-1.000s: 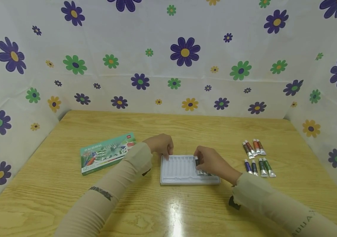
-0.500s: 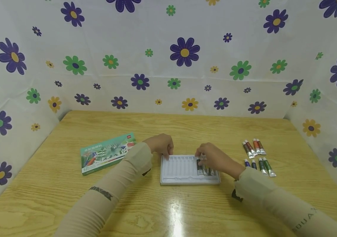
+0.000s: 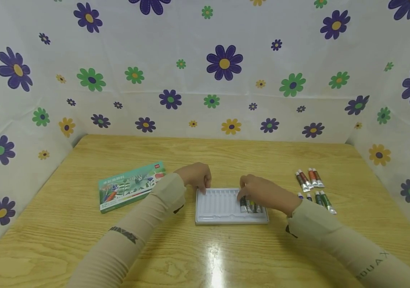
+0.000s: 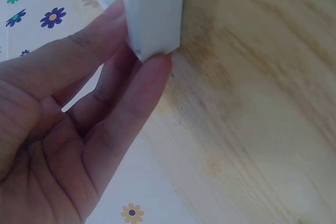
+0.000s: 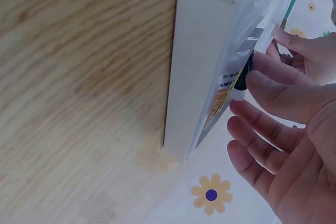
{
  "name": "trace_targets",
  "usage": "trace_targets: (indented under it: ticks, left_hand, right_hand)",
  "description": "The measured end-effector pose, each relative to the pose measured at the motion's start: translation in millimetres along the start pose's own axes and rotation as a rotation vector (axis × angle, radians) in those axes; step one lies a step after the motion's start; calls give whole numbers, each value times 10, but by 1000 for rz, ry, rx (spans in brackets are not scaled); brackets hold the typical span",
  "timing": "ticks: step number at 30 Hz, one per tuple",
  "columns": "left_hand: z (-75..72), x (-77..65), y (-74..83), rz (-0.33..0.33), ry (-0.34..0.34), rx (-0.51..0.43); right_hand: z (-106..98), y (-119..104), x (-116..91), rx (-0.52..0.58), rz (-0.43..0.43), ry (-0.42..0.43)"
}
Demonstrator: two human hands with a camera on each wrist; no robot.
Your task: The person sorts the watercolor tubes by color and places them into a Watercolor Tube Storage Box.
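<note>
A white box base (image 3: 232,223) lies on the wooden table, lined with a slotted plastic tray (image 3: 221,203). Several paint tubes (image 3: 251,207) fill the slots at its right end; the left slots show bare. My left hand (image 3: 195,175) pinches the far left corner, thumb on the top edge and fingers against the side, as the left wrist view shows. My right hand (image 3: 264,193) hovers over the tubes and partly covers them. In the right wrist view its thumb (image 5: 273,85) lies against a dark tube (image 5: 244,77), with the other fingers loosely bent beyond the rim.
A green illustrated paint box (image 3: 131,187) lies at an angle on the left. To the right, loose tubes lie in two groups: reddish ones (image 3: 309,180) farther back, green and blue ones (image 3: 325,202) nearer, partly behind my right sleeve. A flowered cloth (image 3: 205,80) encloses the table.
My right hand has lifted slightly off the dark tube, which now lies in line with the others, then come down over the tubes again. My left hand stays on the corner.
</note>
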State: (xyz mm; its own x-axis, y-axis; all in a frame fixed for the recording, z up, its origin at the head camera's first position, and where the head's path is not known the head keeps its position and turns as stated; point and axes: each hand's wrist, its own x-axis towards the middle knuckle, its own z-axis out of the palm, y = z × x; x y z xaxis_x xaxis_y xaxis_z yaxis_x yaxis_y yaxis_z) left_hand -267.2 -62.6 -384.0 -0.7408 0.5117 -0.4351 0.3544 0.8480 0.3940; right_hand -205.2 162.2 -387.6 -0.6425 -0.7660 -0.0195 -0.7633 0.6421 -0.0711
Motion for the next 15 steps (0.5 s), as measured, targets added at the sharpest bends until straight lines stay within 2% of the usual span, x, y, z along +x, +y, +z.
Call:
trace_targets:
  ticks: [7, 15]
  left_hand:
    - [3, -3, 1, 3, 3, 0]
    - [2, 6, -4, 4, 0, -3]
  right_hand:
    - [68, 50, 32, -24, -58, 24]
    - [13, 8, 62, 29, -49, -17]
